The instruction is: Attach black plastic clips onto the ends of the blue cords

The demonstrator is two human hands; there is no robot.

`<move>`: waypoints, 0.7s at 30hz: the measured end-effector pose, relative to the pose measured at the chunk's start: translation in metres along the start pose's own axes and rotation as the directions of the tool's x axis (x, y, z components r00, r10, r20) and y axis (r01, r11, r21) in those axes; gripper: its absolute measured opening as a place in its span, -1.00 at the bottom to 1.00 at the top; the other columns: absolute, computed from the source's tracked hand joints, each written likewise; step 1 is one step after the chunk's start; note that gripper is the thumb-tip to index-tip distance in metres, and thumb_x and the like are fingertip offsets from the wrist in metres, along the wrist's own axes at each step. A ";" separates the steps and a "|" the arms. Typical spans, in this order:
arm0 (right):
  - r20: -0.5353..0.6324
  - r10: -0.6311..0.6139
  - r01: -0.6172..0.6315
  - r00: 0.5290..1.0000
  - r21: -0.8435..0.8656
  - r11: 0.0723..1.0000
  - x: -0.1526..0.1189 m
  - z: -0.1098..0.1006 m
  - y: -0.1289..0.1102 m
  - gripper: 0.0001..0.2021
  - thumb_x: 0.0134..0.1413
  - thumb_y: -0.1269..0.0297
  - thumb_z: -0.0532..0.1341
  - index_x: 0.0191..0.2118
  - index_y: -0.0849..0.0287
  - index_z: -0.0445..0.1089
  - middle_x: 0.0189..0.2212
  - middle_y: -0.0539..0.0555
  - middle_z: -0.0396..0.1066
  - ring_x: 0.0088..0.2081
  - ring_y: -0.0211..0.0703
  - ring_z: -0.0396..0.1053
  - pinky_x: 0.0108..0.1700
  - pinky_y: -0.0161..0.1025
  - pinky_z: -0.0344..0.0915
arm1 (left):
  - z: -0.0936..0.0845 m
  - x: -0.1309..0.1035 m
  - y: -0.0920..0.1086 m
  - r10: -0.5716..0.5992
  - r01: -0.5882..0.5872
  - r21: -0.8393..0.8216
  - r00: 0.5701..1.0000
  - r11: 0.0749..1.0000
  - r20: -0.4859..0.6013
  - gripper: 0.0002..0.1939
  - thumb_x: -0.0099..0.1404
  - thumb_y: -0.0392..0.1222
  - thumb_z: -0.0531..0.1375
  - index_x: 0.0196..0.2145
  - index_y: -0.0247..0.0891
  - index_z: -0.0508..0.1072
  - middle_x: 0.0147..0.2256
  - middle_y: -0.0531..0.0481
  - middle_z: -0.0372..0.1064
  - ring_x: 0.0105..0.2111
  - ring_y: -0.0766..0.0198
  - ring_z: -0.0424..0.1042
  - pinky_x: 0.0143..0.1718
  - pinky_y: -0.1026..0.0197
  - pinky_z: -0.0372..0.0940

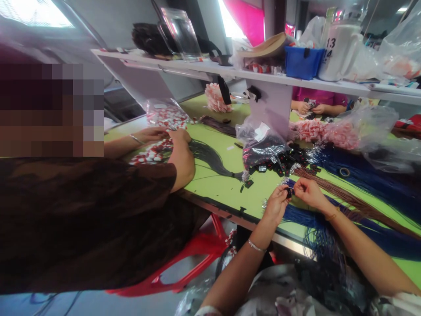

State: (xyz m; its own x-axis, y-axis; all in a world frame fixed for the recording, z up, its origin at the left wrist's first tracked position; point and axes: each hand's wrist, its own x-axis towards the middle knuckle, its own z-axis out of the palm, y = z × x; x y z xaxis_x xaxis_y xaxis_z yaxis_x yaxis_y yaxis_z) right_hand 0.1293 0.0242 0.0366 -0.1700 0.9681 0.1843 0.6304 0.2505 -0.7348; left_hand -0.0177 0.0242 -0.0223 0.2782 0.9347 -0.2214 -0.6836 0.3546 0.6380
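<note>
a small black clip (289,192) is pinched between left hand (275,204) and right hand (306,191), just before the clip pile (279,160), where blue wires (305,217) lie within reach.

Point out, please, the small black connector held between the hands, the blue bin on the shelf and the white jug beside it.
Small black connector (289,192): head view, its middle, between the fingertips.
Blue bin (302,63): head view, front wall.
White jug (338,52): head view, its side.
</note>
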 end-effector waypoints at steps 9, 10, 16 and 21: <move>-0.064 0.008 -0.020 0.998 -0.175 0.984 -0.013 0.011 0.002 -0.90 -0.11 0.34 0.13 -0.56 0.19 0.28 -0.67 -0.08 0.23 -0.62 -0.36 0.08 -0.53 -0.39 -0.03 | -0.003 0.001 -0.002 0.013 -0.015 0.028 0.999 1.000 0.045 -0.72 0.02 -0.24 0.32 -0.27 -0.31 0.42 -0.34 -0.03 0.35 -0.35 0.34 0.33 -0.31 0.28 0.21; -0.063 0.008 -0.019 0.998 -0.187 0.982 -0.013 0.011 0.001 -0.90 -0.10 0.33 0.13 -0.56 0.19 0.28 -0.67 -0.08 0.24 -0.62 -0.36 0.08 -0.54 -0.38 -0.04 | -0.003 0.001 -0.002 0.015 -0.016 0.028 0.999 0.999 0.049 -0.72 0.02 -0.24 0.32 -0.27 -0.31 0.42 -0.34 -0.03 0.35 -0.35 0.34 0.34 -0.30 0.28 0.21; -0.075 0.003 -0.022 0.997 -0.252 0.967 -0.015 0.009 -0.006 -0.89 -0.10 0.32 0.15 -0.56 0.19 0.29 -0.66 -0.07 0.26 -0.62 -0.36 0.09 -0.52 -0.37 -0.06 | -0.003 0.000 -0.003 0.037 -0.040 0.071 0.998 0.997 0.042 -0.69 0.01 -0.20 0.33 -0.26 -0.30 0.42 -0.36 -0.02 0.36 -0.36 0.33 0.34 -0.30 0.27 0.21; -0.074 -0.040 0.021 0.996 -0.241 0.970 -0.016 0.012 -0.004 -0.89 -0.09 0.34 0.14 -0.56 0.18 0.27 -0.65 -0.06 0.26 -0.61 -0.35 0.09 -0.51 -0.37 -0.05 | 0.000 -0.002 -0.004 0.066 -0.065 0.158 0.998 0.985 0.003 -0.65 -0.04 -0.18 0.36 -0.27 -0.31 0.43 -0.42 0.01 0.36 -0.43 0.37 0.32 -0.36 0.30 0.18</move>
State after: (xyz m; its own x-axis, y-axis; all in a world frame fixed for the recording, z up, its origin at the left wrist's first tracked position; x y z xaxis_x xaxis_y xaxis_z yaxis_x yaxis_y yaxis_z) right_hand 0.1208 0.0074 0.0287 -0.1385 0.9553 0.2610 0.7905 0.2654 -0.5519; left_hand -0.0149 0.0206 -0.0245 0.2348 0.9558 -0.1770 -0.5851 0.2843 0.7595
